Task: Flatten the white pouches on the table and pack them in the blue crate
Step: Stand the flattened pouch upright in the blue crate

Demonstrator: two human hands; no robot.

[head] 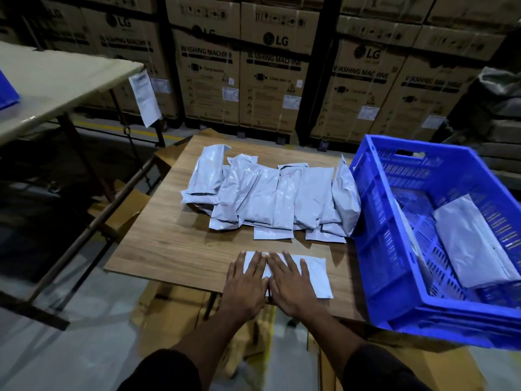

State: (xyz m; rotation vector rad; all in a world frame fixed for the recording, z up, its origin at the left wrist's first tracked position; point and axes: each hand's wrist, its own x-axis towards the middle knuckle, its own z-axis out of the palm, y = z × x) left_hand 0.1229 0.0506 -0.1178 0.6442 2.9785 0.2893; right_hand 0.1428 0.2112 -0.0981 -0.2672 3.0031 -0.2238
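Beyond both hands, a wall of stacked brown cardboard cartons printed "LG WASHING MACHINE" fills the background. Under the hands lies the brown wood-grain tabletop. To the right of the right hand stands the blue perforated plastic crate, resting on the table's right edge; one flat white plastic pouch lies inside it, well apart from both hands. Ahead of the fingertips, near but not touching, sits the heap of white plastic pouches, overlapping one another, with one leaning against the crate wall.

The single white pouch at the table's near edge lies directly beneath both hands and extends past the right hand toward the crate. The left hand rests palm down on its left end, fingers straight and spread. The right hand, just beside the left, presses palm down on its middle, fingers straight and spread.
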